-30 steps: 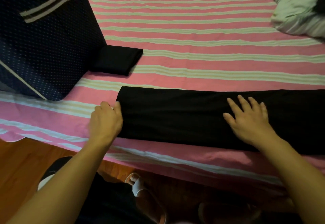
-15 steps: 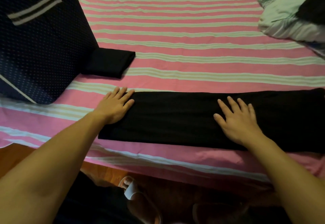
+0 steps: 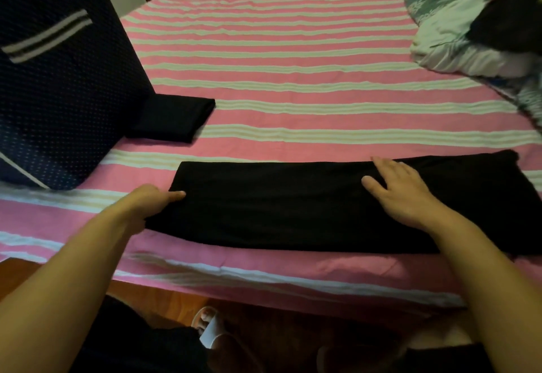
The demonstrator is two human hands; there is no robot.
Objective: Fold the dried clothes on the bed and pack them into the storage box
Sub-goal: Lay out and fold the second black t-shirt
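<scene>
Left hand point(image 3: 152, 201) slid from lying flat to gripping the long black garment's point(image 3: 293, 205) end; right hand point(image 3: 401, 193) rests flat, fingers spread. Two black pieces total, one folded piece point(image 3: 176, 117) beside the storage box point(image 3: 64, 94).

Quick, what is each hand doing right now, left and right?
Left hand: grips the left end of the long black garment.
Right hand: open, fingers spread, pressing flat on the garment.
</scene>
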